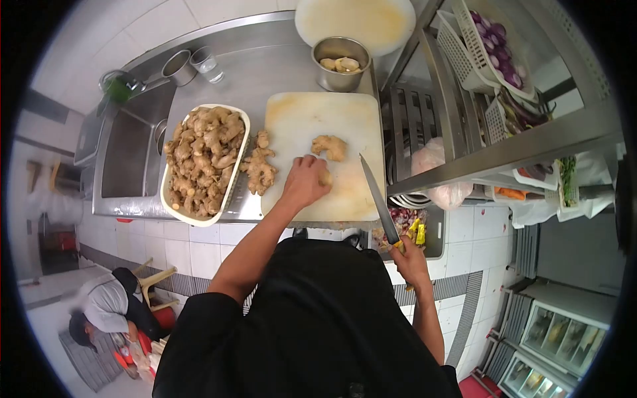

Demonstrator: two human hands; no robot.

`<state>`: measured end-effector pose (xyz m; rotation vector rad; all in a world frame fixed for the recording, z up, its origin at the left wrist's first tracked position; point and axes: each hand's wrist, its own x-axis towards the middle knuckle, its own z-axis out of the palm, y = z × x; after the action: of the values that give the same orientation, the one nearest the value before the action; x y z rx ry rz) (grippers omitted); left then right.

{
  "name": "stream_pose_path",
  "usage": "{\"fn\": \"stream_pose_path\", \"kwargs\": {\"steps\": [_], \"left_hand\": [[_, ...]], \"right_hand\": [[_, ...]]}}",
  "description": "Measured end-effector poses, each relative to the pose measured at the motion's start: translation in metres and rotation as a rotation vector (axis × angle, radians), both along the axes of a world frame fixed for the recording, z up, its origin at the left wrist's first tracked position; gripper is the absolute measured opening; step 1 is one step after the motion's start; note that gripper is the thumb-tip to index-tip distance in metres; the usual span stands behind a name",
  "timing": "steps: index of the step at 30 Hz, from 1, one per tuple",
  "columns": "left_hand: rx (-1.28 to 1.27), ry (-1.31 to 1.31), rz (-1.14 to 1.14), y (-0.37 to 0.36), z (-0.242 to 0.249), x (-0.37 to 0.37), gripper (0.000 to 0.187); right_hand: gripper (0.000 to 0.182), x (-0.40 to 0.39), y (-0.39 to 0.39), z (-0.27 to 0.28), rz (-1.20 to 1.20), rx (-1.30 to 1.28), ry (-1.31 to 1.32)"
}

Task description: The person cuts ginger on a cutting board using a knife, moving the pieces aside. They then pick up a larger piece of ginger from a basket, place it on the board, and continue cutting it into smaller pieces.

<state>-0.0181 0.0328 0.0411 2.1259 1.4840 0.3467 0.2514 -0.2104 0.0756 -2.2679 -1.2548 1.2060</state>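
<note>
My left hand [306, 182] rests on the white cutting board [292, 119], its fingers curled over a piece of ginger [325, 176] that is partly hidden beneath them. Just beyond it lies another ginger root [330, 147] on the board. My right hand [410, 264] grips the handle of a long kitchen knife [379, 199], whose blade points away from me over the board's right edge. Left of the board stands a cream basket [244, 147] heaped with ginger roots [207, 156]. Loose ginger [259, 169] sits between basket and board.
Behind the board is a steel pot [340, 80] with ginger pieces inside, near a round board [355, 23]. A sink [129, 156], a metal cup [179, 68] and a glass [208, 64] are leftward. Shelving [504, 156] stands right; a person [109, 302] sits lower left.
</note>
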Motion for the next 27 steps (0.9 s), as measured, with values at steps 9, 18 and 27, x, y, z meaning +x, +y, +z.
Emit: {"fn": "stream_pose_path", "kwargs": {"steps": [9, 18, 27], "left_hand": [[0.305, 0.170, -0.274, 0.058, -0.011, 0.039, 0.040], [0.131, -0.125, -0.012, 0.046, 0.006, -0.031, 0.040], [-0.230, -0.471, -0.116, -0.045, -0.021, 0.005, 0.046]], "right_hand": [[0.052, -0.001, -0.012, -0.005, -0.069, -0.007, 0.021], [0.048, -0.026, -0.010, 0.027, 0.029, 0.023, -0.143], [0.035, -0.028, -0.013, 0.037, 0.155, 0.019, -0.185]]}}
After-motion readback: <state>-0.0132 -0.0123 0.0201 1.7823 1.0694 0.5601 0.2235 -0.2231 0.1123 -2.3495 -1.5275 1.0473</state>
